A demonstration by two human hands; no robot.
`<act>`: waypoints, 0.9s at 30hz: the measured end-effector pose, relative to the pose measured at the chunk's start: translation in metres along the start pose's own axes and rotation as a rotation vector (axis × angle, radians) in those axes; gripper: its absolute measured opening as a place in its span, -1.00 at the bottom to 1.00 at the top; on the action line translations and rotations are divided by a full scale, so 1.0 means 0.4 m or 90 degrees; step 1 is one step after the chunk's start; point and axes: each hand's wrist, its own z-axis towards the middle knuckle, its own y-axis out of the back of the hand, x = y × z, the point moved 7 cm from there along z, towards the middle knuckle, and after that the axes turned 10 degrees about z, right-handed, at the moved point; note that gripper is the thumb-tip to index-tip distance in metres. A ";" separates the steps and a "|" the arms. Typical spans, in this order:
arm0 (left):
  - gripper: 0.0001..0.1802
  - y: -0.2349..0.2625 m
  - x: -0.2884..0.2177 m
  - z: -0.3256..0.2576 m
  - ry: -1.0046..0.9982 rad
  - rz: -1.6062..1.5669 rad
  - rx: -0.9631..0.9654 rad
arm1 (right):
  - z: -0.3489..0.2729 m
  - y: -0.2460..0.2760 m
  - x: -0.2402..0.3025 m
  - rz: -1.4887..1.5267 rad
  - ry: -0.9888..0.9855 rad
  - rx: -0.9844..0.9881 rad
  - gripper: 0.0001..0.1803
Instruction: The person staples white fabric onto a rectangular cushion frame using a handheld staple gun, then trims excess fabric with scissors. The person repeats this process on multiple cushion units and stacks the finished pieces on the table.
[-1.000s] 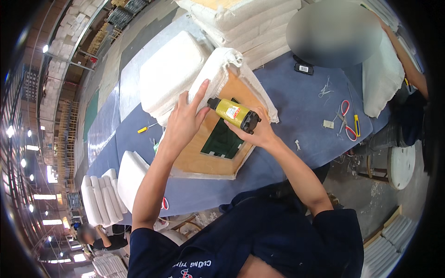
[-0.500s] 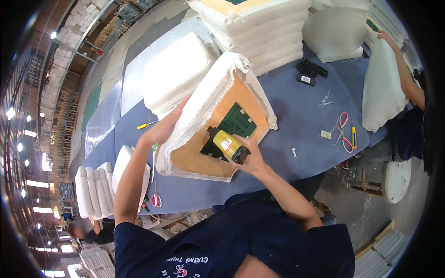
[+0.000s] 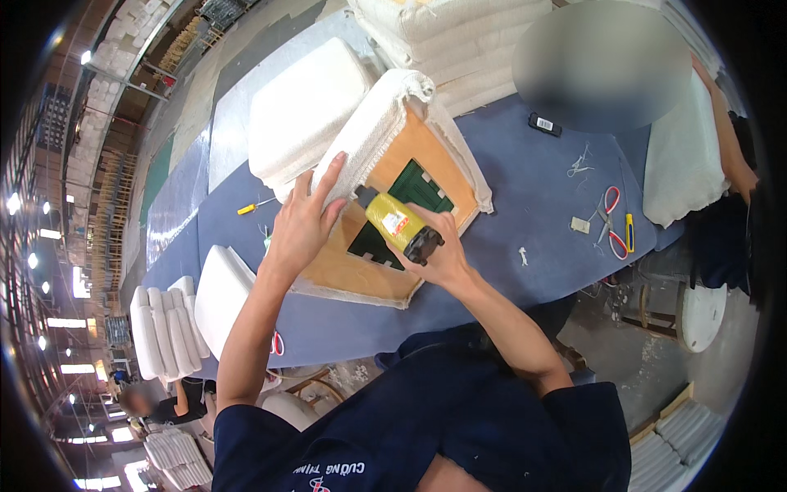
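A tilted seat cushion [image 3: 402, 148] stands on the blue-covered table, its plywood underside facing me. White fabric wraps over its edges, and a green webbed opening [image 3: 418, 187] sits in the board's middle. My left hand [image 3: 302, 225] grips the cushion's left edge, thumb toward the board and fingers on the fabric. In my right hand [image 3: 443, 250] is a yellow-and-black staple gun [image 3: 393, 220], held over the board with its nose near the left fabric edge. The right hand's grip is partly hidden behind the tool.
Behind lie a white cushion [image 3: 307, 111] and a cushion stack [image 3: 467, 49]. Red-handled scissors [image 3: 611, 221], a yellow-handled tool [image 3: 630, 234] and thread scraps [image 3: 580, 161] lie right. A yellow screwdriver [image 3: 247, 209] is left. Another person's arm [image 3: 725, 123] holds a cushion [image 3: 680, 156] at far right.
My left hand has shifted along the cushion's edge toward the staple gun, its thumb now on the board side. The staple gun has moved slightly left and up. A co-worker's head has come closer.
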 end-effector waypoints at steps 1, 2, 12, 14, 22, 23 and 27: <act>-0.20 0.004 -0.007 -0.001 -0.004 0.006 0.004 | 0.017 -0.010 -0.007 0.017 -0.002 0.006 -0.21; -0.18 0.011 -0.015 -0.003 -0.007 0.012 0.008 | 0.013 -0.016 -0.008 0.011 0.021 -0.009 -0.20; 0.06 0.007 -0.014 -0.019 -0.012 0.031 0.025 | -0.010 -0.073 0.011 0.042 0.025 0.037 -0.19; 0.11 0.005 -0.017 -0.017 -0.004 0.023 0.057 | -0.023 -0.059 0.052 0.005 0.182 -0.054 -0.26; -0.24 -0.055 0.203 -0.054 0.014 -0.397 0.294 | -0.083 -0.083 0.011 0.087 0.078 0.035 -0.40; -0.26 -0.057 0.198 -0.065 0.002 -0.368 0.249 | -0.087 -0.089 -0.003 0.052 0.088 0.031 -0.45; -0.32 -0.034 0.115 -0.105 0.030 -0.201 0.167 | -0.101 -0.108 -0.067 0.039 0.102 -0.028 -0.38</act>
